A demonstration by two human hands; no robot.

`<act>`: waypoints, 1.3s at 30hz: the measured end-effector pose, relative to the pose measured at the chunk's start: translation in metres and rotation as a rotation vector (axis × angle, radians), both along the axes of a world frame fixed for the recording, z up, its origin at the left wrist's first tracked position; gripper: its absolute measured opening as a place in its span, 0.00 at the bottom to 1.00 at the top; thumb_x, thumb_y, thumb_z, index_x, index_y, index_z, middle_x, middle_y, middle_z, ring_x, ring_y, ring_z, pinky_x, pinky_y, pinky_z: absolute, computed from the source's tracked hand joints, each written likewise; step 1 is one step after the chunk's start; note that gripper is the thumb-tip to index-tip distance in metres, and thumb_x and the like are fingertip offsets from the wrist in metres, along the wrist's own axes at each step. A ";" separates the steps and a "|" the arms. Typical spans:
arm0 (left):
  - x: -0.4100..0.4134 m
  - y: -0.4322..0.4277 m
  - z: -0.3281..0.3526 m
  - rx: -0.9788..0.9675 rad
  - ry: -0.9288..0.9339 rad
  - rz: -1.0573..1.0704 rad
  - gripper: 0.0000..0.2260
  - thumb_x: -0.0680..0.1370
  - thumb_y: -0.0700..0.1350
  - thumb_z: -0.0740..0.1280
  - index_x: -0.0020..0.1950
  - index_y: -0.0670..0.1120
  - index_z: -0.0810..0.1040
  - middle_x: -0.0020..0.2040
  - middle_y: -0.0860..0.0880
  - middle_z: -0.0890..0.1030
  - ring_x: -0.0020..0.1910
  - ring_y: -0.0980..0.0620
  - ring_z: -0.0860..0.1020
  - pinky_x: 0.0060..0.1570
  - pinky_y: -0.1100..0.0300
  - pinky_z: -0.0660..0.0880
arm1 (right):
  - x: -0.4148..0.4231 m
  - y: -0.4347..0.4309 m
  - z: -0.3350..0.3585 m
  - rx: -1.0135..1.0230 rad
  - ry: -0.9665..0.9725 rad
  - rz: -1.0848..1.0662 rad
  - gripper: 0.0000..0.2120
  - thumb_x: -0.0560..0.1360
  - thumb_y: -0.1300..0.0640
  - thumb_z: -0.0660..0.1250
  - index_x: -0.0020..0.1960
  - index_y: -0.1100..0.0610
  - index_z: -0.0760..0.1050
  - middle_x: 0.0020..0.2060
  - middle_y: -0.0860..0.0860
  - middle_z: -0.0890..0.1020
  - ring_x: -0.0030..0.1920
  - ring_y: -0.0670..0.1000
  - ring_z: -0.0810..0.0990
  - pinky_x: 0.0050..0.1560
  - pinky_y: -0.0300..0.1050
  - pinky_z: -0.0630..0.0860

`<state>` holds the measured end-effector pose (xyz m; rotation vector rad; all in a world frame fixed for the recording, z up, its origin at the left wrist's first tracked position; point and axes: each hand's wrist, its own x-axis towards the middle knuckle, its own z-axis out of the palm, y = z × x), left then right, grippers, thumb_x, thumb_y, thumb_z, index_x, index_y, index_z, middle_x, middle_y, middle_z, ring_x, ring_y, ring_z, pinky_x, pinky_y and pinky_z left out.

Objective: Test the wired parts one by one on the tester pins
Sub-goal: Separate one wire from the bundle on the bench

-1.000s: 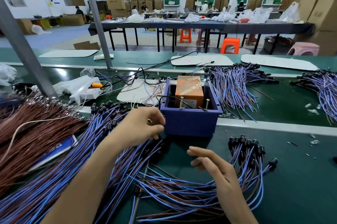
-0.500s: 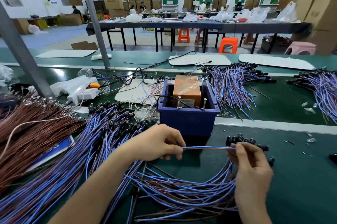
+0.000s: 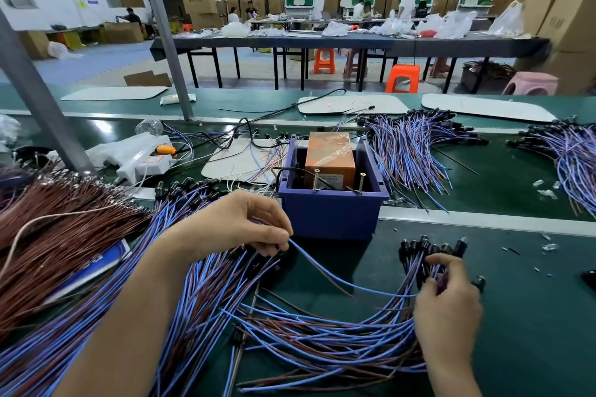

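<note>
Our left hand [image 3: 245, 225] pinches a sagging blue wire [image 3: 322, 268]; our right hand [image 3: 448, 306] grips wired parts [image 3: 412, 270] below their black caps, near the tester box [image 3: 332, 216].

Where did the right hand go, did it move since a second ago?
Yes. The right hand moved right: it was below the blue box, now it is past the box's right edge, at the plugs.

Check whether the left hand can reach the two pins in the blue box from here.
Probably yes. The left hand, pinching a wire, sits beside the near-left corner of the blue box; the pins stand just inside its near wall, with nothing covering them.
</note>
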<state>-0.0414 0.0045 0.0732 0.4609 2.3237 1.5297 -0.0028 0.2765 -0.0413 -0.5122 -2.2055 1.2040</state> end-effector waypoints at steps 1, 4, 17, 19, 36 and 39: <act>0.001 0.001 0.001 0.058 -0.024 -0.018 0.02 0.73 0.38 0.72 0.43 0.44 0.83 0.41 0.42 0.84 0.36 0.50 0.82 0.39 0.63 0.78 | -0.002 0.000 -0.002 0.062 -0.100 0.002 0.13 0.75 0.70 0.62 0.54 0.56 0.76 0.58 0.64 0.75 0.58 0.65 0.70 0.50 0.50 0.66; 0.005 0.001 0.004 0.175 -0.079 -0.060 0.05 0.70 0.42 0.72 0.45 0.46 0.84 0.44 0.40 0.84 0.39 0.49 0.83 0.41 0.62 0.79 | -0.001 -0.003 0.000 0.166 -0.265 -0.030 0.13 0.75 0.64 0.68 0.59 0.56 0.78 0.75 0.65 0.53 0.72 0.65 0.54 0.67 0.61 0.57; 0.006 0.046 -0.016 0.346 -0.060 0.083 0.04 0.73 0.41 0.69 0.46 0.43 0.82 0.38 0.47 0.84 0.34 0.54 0.81 0.37 0.65 0.79 | 0.025 -0.056 0.006 0.252 0.482 0.647 0.14 0.79 0.57 0.58 0.60 0.55 0.78 0.57 0.48 0.79 0.58 0.42 0.76 0.57 0.33 0.72; 0.005 0.051 -0.021 0.334 -0.050 0.145 0.04 0.75 0.39 0.68 0.45 0.44 0.83 0.38 0.48 0.84 0.34 0.56 0.80 0.37 0.65 0.78 | 0.024 -0.055 0.005 0.254 0.494 0.609 0.14 0.78 0.59 0.59 0.59 0.59 0.79 0.55 0.48 0.80 0.57 0.42 0.77 0.57 0.34 0.73; -0.011 0.062 -0.053 0.427 -0.113 0.449 0.01 0.79 0.37 0.64 0.49 0.42 0.75 0.29 0.50 0.80 0.26 0.56 0.76 0.31 0.65 0.76 | 0.018 -0.043 0.005 -0.068 0.272 0.237 0.13 0.74 0.71 0.66 0.52 0.58 0.82 0.41 0.51 0.82 0.35 0.45 0.79 0.37 0.27 0.72; -0.013 0.062 -0.054 0.514 -0.125 0.460 0.04 0.78 0.36 0.65 0.45 0.42 0.73 0.29 0.49 0.80 0.29 0.52 0.81 0.31 0.62 0.78 | 0.018 -0.043 0.006 -0.091 0.259 0.244 0.13 0.74 0.71 0.66 0.52 0.57 0.82 0.40 0.51 0.82 0.36 0.44 0.79 0.36 0.26 0.72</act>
